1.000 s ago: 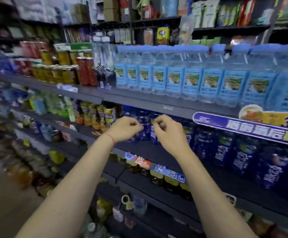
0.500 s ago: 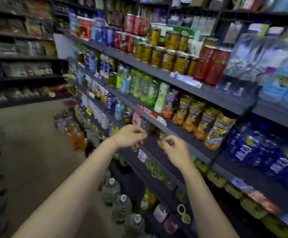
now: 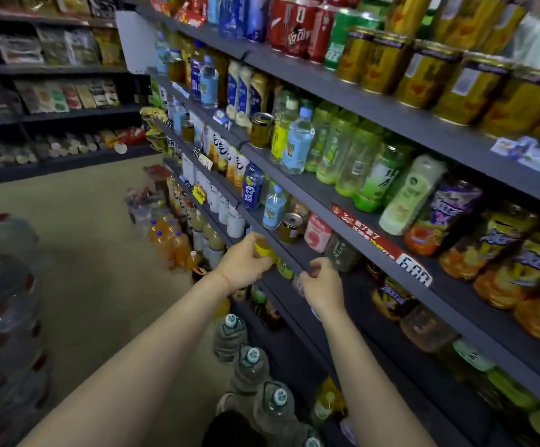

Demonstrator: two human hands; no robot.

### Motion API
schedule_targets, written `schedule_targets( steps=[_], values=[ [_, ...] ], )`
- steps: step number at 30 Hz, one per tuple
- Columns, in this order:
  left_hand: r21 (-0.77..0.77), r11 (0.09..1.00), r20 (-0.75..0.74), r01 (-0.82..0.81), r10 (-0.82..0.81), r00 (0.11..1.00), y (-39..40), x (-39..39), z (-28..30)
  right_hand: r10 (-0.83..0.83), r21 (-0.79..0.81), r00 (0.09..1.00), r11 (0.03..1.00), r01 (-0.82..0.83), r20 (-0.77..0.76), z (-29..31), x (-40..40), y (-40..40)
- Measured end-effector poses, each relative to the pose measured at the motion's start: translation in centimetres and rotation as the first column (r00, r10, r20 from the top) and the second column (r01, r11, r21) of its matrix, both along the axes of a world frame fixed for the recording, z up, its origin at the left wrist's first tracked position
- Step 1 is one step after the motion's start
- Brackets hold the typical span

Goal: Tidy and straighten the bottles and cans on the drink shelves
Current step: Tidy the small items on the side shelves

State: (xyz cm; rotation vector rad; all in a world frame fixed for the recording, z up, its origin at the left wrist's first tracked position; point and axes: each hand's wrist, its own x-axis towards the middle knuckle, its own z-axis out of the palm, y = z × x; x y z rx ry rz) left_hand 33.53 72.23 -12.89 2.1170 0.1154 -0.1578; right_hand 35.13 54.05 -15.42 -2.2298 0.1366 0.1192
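My left hand (image 3: 246, 264) is at the front of the third shelf, thumb and fingers curled round the yellow top of a bottle (image 3: 263, 250). A green-labelled bottle (image 3: 284, 269) stands just beside it. My right hand (image 3: 322, 283) hovers a little to the right, fingers curled against the dark shelf edge (image 3: 297, 264); whether it holds anything is hidden. Above them on the shelf stand a pale blue water bottle (image 3: 273, 209), a gold can (image 3: 290, 228) and a pink can (image 3: 317, 233).
Grey shelves run away to the left, packed with green tea bottles (image 3: 352, 162), gold cans (image 3: 423, 72) and red cans (image 3: 297, 30). Large water jugs (image 3: 249, 366) stand on the floor below my arms, more (image 3: 1, 285) at left. Beige aisle floor (image 3: 78, 221) lies between.
My view has swung left along the aisle, away from the blue water bottles. Both hands dropped to a lower shelf, and the left now grips a yellow bottle top.
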Motion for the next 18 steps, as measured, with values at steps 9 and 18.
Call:
schedule_targets(
  steps=[9,18],
  values=[
    [0.062,0.997,-0.288,0.048,-0.028,0.957,5.8,18.3,-7.4,-0.181,0.052,0.966,0.98,0.193,-0.183,-7.4,19.8,6.8],
    [-0.067,0.991,-0.403,0.116,-0.134,0.905,9.2,27.9,-10.2,-0.325,-0.096,0.92,0.945,0.312,-0.219,-9.2,28.5,10.1]
  ],
)
